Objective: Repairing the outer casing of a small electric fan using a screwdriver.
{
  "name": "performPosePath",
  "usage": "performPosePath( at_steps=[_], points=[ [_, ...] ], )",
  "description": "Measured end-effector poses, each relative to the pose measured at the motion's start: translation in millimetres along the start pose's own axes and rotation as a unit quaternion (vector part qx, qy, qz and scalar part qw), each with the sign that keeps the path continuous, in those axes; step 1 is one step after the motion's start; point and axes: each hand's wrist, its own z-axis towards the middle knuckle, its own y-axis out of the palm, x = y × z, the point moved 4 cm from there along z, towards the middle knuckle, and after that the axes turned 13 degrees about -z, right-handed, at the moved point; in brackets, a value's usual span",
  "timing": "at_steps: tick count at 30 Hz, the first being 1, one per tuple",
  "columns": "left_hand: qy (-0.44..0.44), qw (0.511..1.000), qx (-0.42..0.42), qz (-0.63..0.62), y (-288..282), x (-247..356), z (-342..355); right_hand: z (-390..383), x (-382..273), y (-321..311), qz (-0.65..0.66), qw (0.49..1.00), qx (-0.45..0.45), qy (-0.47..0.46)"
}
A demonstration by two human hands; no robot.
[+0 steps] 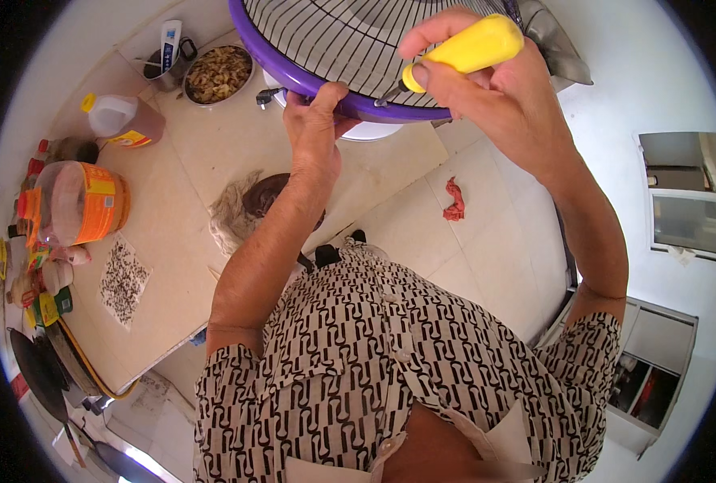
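From above, the right hand (487, 88) has its fingers clamped on a yellow-handled screwdriver (463, 52), its tip set against the purple plastic rim of a round wire fan grille (326, 84), which stands at the far edge of the surface. The left hand (314, 121) has its fingers closed on that rim, steadying it. I'd judge the work is mid-way: the grille is still together and the fastener still being turned. The pale stone surface (189, 209) carries a metal bowl of dried food (219, 74), a clear plastic oil jug (120, 119) and an orange-labelled jar (72, 201). A red rag (454, 200) lies on the tiled floor.
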Motion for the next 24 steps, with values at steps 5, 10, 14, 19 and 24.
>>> performPosePath(
  at_steps=[5,10,14,19,24],
  points=[
    [-0.010,1.000,0.014,0.008,-11,-9,15,10,12,6,0.037,0.993,-0.103,0.053],
    [-0.009,1.000,0.025,0.008,-14,-8,15,17,17,0,0.096,0.970,-0.206,0.088],
    [-0.008,1.000,0.028,0.008,-16,-9,16,12,8,4,0.009,0.991,-0.087,0.100],
    [-0.006,1.000,0.028,0.007,-11,-6,14,10,10,9,0.045,0.994,-0.070,0.069],
    [-0.005,1.000,0.021,0.001,-9,-6,10,9,3,2,-0.068,0.985,-0.054,0.149]
  ],
)
